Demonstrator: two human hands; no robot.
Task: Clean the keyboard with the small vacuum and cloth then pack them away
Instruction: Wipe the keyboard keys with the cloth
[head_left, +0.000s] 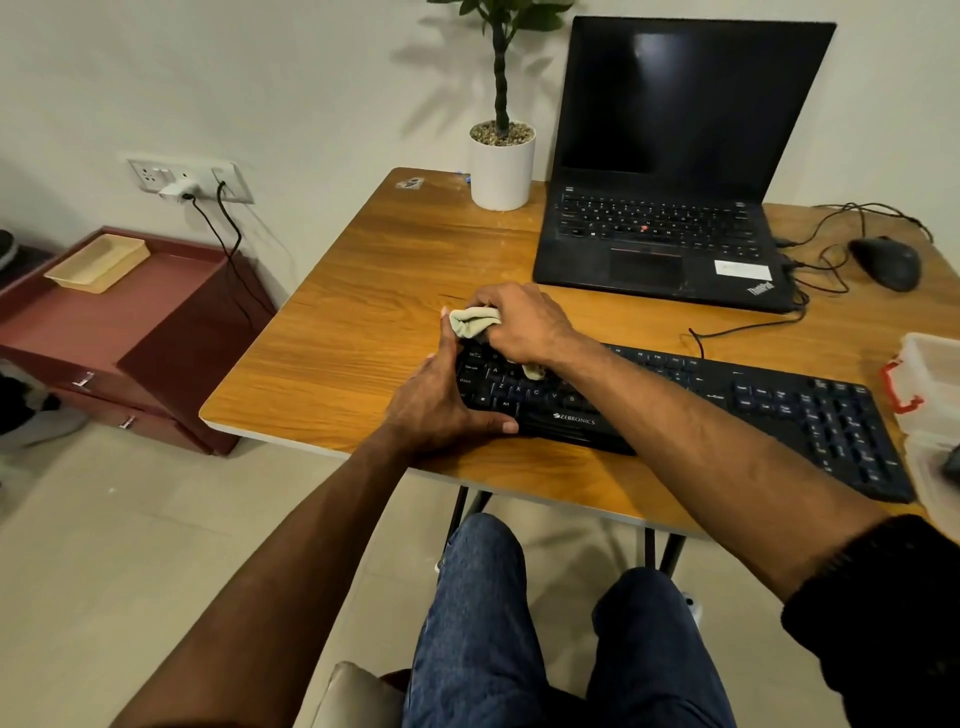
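Fingers, right: curled round a bunched pale cloth, gripping it; right hand sits over the top-left keys of the keyboard
Fingers, left: mostly straight, lying along the keyboard's left end; thumb runs along its front edge; left hand braces it, holds nothing
Cloth: one wad sticks out past the right hand's knuckles, a second bit shows under the palm, touching the keys
Keyboard: black, wired, lying at an angle on the wooden table, near its front edge
Vacuum: cannot tell where it is
Box: clear plastic box with red clasp at the right edge of the table, just beside the keyboard's right end
Laptop: black laptop open, screen dark, behind the keyboard
Mouse: black mouse right of the laptop
Plant: white plant pot left of the laptop
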